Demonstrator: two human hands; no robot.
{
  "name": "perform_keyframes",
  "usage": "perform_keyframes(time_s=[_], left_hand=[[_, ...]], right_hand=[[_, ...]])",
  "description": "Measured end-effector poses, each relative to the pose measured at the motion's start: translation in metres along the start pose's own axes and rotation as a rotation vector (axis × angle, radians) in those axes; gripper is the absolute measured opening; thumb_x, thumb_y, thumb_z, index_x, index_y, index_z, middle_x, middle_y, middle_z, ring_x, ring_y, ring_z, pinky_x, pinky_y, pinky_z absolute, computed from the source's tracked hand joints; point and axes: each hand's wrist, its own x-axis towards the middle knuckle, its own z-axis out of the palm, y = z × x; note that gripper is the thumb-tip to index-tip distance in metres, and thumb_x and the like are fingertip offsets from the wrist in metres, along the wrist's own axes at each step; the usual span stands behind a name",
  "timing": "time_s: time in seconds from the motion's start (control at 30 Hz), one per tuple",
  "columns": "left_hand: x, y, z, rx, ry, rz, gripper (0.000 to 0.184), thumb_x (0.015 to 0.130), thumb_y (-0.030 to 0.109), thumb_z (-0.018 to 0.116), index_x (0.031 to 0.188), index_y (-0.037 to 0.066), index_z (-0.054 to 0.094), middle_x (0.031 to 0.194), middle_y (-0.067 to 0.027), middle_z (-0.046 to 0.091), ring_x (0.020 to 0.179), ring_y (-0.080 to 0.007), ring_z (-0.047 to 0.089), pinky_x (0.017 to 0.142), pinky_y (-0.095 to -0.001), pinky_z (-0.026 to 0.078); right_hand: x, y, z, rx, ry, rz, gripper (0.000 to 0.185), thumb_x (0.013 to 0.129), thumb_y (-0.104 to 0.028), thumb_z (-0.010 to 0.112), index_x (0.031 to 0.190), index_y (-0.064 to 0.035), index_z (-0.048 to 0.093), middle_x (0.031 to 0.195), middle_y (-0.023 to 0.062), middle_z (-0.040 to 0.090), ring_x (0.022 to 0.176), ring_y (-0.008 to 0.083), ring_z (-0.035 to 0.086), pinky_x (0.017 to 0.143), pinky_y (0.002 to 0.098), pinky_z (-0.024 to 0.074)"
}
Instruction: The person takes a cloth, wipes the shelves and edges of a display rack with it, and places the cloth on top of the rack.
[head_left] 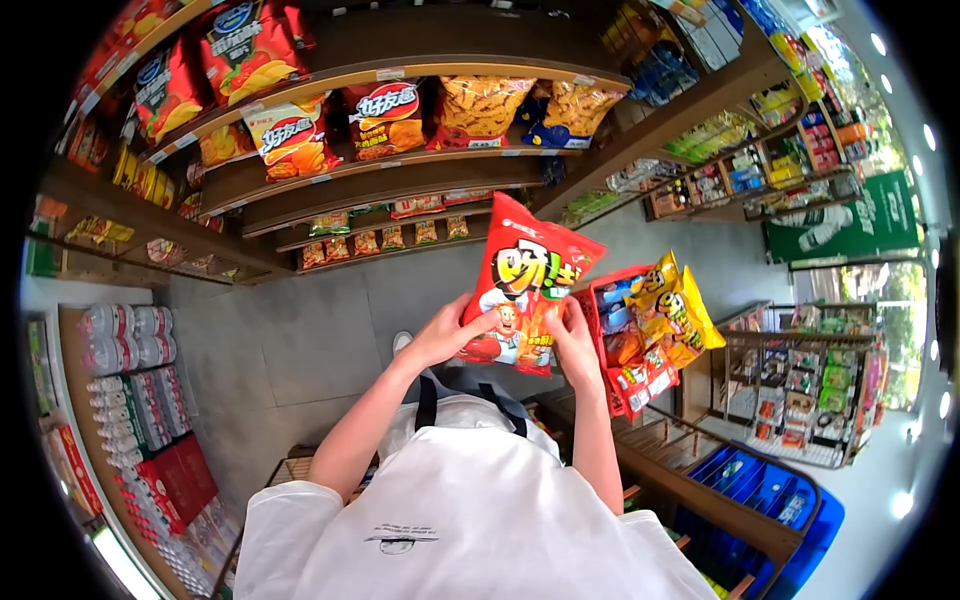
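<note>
A red snack bag (520,290) with a cartoon chef on its front is held up before my body, tilted slightly. My left hand (450,330) grips its lower left side, thumb across the front. On the lower right side, my right hand (572,345) holds it too, thumb on the front. Just right of my right hand is a red basket (592,318) filled with snack packs. Yellow bags (672,315) stick out over its right side, and a red pack (643,380) lies near its front end.
Ahead stands a brown shelf unit (400,178) with chip bags (385,118) on its tiers. Bottled drink packs (130,340) are stacked at left. To the right are a wire snack rack (800,380) and blue crates (750,480). Grey tiled floor (300,340) lies between.
</note>
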Motion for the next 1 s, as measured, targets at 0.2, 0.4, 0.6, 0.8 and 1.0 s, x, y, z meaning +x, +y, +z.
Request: perform_keyframes(time_s=[0.2,0.4,0.6,0.8,1.0], left_hand=[[-0.005,-0.007,0.02,-0.203,0.129,0.019,0.064,0.1,0.042,0.062,0.142,-0.003,0.046,0.132,-0.013,0.062,0.116,-0.0176,0.061,0.103,-0.0342,0.047],[-0.013,-0.029,0.035,-0.049,0.094,-0.1,0.068,0.101,0.049,0.056,0.144,-0.002,0.044,0.138,-0.0139,0.057,0.122,-0.0195,0.058,0.099,-0.0351,0.05],[-0.027,-0.027,0.043,0.123,0.172,-0.287,0.065,0.106,0.055,0.038,0.137,0.0,0.053,0.131,-0.016,0.059,0.111,-0.0221,0.063,0.085,-0.0333,0.054],[-0.038,-0.034,0.056,0.227,0.138,-0.35,0.065,0.106,0.055,0.035,0.129,-0.001,0.059,0.12,-0.0144,0.065,0.107,-0.0211,0.064,0.084,-0.0341,0.054],[-0.041,-0.024,0.084,0.358,0.086,-0.359,0.063,0.108,0.052,0.032,0.127,-0.001,0.06,0.12,-0.0147,0.066,0.105,-0.0224,0.065,0.084,-0.0352,0.055]], right_hand=[[0.016,0.008,-0.008,0.278,-0.182,0.177,0.063,0.095,-0.023,0.072,0.144,0.0024,0.043,0.132,0.0141,0.061,0.118,0.0166,0.061,0.099,0.0328,0.0507],[0.005,0.027,-0.034,0.271,-0.086,0.201,0.047,0.094,-0.021,0.074,0.13,0.0035,0.058,0.121,0.0104,0.068,0.105,0.0136,0.065,0.093,0.0306,0.0522],[0.005,0.07,-0.144,0.57,0.442,-0.028,0.043,0.094,-0.023,0.073,0.128,-0.0012,0.059,0.12,0.0081,0.067,0.104,0.0173,0.065,0.089,0.0327,0.0534],[0.019,0.118,-0.225,0.307,0.794,-0.143,0.054,0.091,-0.025,0.077,0.133,0.0003,0.054,0.125,0.0098,0.065,0.109,0.0178,0.062,0.096,0.0312,0.0477],[0.042,0.197,-0.245,0.162,0.802,-0.178,0.057,0.089,-0.021,0.08,0.133,0.0025,0.053,0.121,0.012,0.066,0.108,0.0178,0.063,0.094,0.0315,0.0481]])
